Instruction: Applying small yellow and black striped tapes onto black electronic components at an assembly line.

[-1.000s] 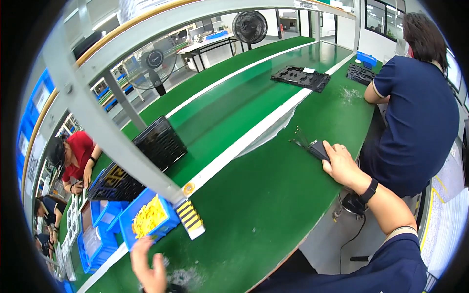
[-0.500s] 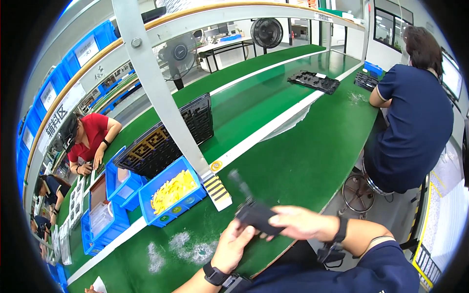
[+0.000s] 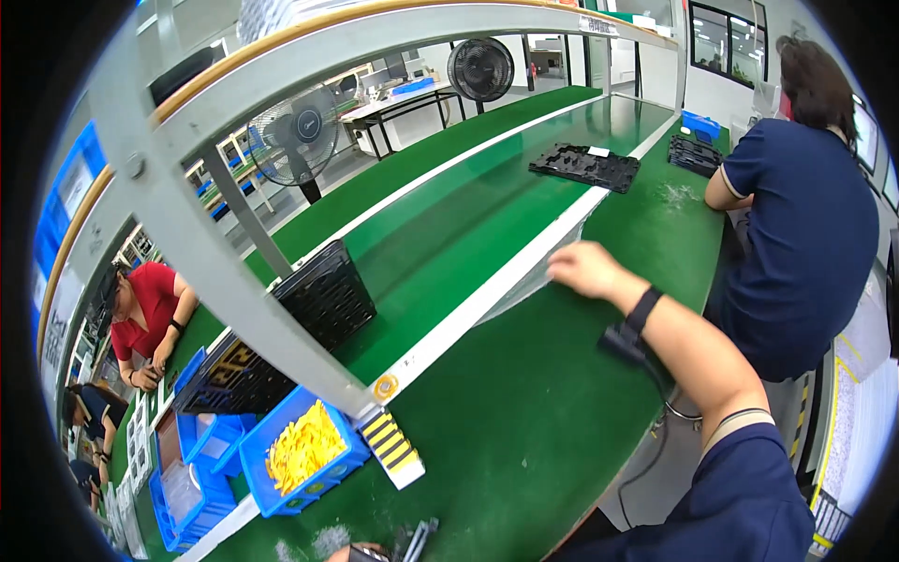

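The black part [image 3: 417, 540] now sits low by the left hand, while the right hand [image 3: 582, 269], fingers loosely spread and empty, reaches forward.

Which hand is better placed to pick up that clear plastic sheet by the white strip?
Right. The right hand already reaches out over the clear plastic sheet at the white strip. The left hand barely shows at the bottom edge, far back.

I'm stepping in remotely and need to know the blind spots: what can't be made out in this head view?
- Left hand: cut off by the lower edge; its grip on the dark part is unreadable.
- Right hand: fingertips blurred at the clear plastic sheet; contact unclear.
- Yellow parts in the blue bin: too small to identify.
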The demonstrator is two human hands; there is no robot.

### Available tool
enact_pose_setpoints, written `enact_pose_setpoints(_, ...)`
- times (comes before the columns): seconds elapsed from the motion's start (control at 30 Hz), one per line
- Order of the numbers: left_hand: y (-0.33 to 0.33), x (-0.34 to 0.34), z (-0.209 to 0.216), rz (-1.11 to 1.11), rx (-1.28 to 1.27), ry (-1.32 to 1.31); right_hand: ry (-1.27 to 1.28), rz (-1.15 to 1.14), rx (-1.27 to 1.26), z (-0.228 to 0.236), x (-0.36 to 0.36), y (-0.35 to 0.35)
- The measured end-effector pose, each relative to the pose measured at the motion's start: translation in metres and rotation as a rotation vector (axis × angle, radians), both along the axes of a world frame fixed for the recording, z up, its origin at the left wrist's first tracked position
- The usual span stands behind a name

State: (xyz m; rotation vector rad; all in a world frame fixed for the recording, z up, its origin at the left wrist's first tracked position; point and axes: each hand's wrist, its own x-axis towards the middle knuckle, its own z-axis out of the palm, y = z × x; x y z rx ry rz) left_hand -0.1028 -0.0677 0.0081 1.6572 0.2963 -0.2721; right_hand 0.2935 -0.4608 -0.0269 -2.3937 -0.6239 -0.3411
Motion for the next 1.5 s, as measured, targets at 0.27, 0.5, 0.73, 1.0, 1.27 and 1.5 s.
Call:
enact_pose_setpoints(0.27, -0.015, 0.015, 0.014, 0.005, 0.43, 0.119, -0.051, -0.857, -0.377, -0.021, 0.142, -0.134)
enact_pose_setpoints(0.5, -0.024, 0.024, 0.022, -0.004, 0.583, 0.2, 0.105, -0.943, -0.313, -0.035, 0.202, -0.146)
enact_pose_setpoints(0.73, -0.04, 0.014, 0.021, 0.068, 0.739, 0.091, 0.265, -0.952, -0.344, -0.029, 0.203, -0.139)
enact_pose_setpoints(1.0, -0.049, 0.012, 0.022, -0.174, 1.18, -0.152, -0.012, -0.451, -0.279, -0.03, 0.112, -0.16)
enact_pose_setpoints(1.27, -0.041, 0.011, 0.008, -0.215, 1.259, -0.28, -0.138, -0.447, -0.04, -0.032, -0.097, -0.145)
enact_pose_setpoints(1.5, -0.034, 0.006, 0.008, -0.333, 1.283, -0.366, -0.173, -0.671, 0.038, -0.044, -0.199, -0.127)
